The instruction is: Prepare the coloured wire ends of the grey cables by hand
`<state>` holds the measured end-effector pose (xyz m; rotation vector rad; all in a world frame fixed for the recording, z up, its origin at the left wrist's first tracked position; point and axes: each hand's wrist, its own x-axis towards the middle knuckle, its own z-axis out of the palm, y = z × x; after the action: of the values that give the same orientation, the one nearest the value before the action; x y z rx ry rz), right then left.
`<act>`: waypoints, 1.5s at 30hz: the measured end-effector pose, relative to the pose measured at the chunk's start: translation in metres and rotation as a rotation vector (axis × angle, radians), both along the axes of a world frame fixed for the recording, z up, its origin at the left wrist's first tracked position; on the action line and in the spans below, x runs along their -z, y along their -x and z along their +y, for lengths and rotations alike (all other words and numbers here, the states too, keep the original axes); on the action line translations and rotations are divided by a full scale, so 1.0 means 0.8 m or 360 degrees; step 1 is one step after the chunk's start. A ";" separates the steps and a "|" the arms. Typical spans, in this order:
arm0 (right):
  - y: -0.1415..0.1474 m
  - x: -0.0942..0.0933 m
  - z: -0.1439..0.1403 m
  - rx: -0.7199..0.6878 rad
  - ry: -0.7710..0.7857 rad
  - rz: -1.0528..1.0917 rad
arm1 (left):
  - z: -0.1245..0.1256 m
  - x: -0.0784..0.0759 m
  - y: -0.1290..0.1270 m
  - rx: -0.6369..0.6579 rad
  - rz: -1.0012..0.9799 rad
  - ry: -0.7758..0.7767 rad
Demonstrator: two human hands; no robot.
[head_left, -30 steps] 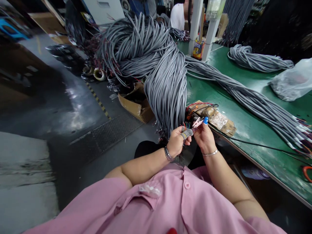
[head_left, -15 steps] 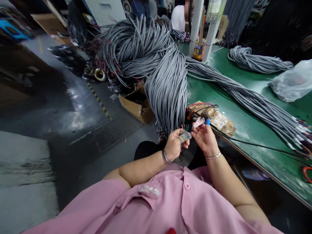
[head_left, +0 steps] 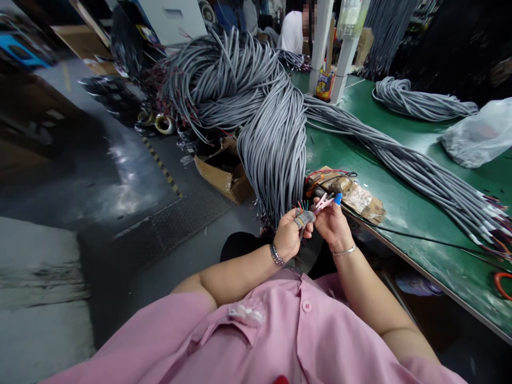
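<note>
Left grip pinching coloured wires; right grip pinching a pink clip
Wires and clip sit beside the counter's near edge; grey cables hang at its left end; a loosened left pinch could let the wires splay and snag the clip.

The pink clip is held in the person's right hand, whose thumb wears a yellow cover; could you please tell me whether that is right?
Not quite: the thumb cover is blue, not yellow, as the head view shows; the right hand does hold the pink clip.
</note>
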<state>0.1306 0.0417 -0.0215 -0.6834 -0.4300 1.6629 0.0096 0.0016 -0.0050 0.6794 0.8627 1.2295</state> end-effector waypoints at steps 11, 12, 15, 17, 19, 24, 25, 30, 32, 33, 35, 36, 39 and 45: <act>0.010 0.004 -0.003 0.0109 0.0015 0.0128 | -0.002 0.011 -0.002 0.0024 0.0000 -0.0016; 0.009 0.006 -0.005 0.0092 0.0024 0.0132 | -0.003 0.012 -0.002 0.0029 -0.0014 -0.0027; 0.006 0.010 -0.010 0.0011 0.0035 0.0114 | -0.008 0.013 0.002 0.0016 -0.0026 -0.0058; 0.002 0.009 -0.012 -0.0049 0.0020 0.0094 | -0.011 0.014 0.004 0.0008 -0.0011 -0.0079; -0.002 0.004 -0.013 -0.0085 0.0007 0.0063 | -0.012 0.014 0.007 -0.0007 0.0012 -0.0104; -0.006 -0.012 -0.016 -0.0017 -0.0070 -0.0138 | -0.010 0.010 0.010 -0.0065 0.0042 -0.0129; -0.006 -0.013 -0.017 -0.0004 -0.0083 -0.0161 | -0.009 0.009 0.010 -0.0072 0.0039 -0.0126; -0.005 -0.009 -0.015 -0.0012 -0.0006 -0.0087 | -0.004 0.005 0.008 -0.0088 -0.0006 -0.0115; -0.005 -0.007 -0.013 -0.0020 0.0030 -0.0024 | -0.001 0.005 0.005 -0.0084 -0.0011 -0.0104; -0.005 -0.006 -0.012 -0.0019 0.0040 0.0009 | 0.000 0.005 0.004 -0.0081 -0.0012 -0.0096; -0.005 -0.004 -0.010 -0.0008 0.0053 0.0062 | 0.002 0.007 0.001 -0.0079 -0.0008 -0.0081; -0.005 -0.004 -0.009 0.0000 0.0062 0.0076 | 0.003 0.007 0.000 -0.0078 -0.0004 -0.0073; -0.003 -0.003 -0.008 0.0038 0.0084 0.0083 | 0.004 0.010 -0.001 -0.0078 0.0017 -0.0052; 0.000 -0.002 -0.009 0.0069 0.0090 0.0103 | 0.002 0.009 0.000 -0.0070 0.0020 -0.0031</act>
<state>0.1308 0.0345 -0.0200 -0.6741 -0.3212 1.6565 0.0095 0.0029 -0.0122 0.6872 0.8813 1.2757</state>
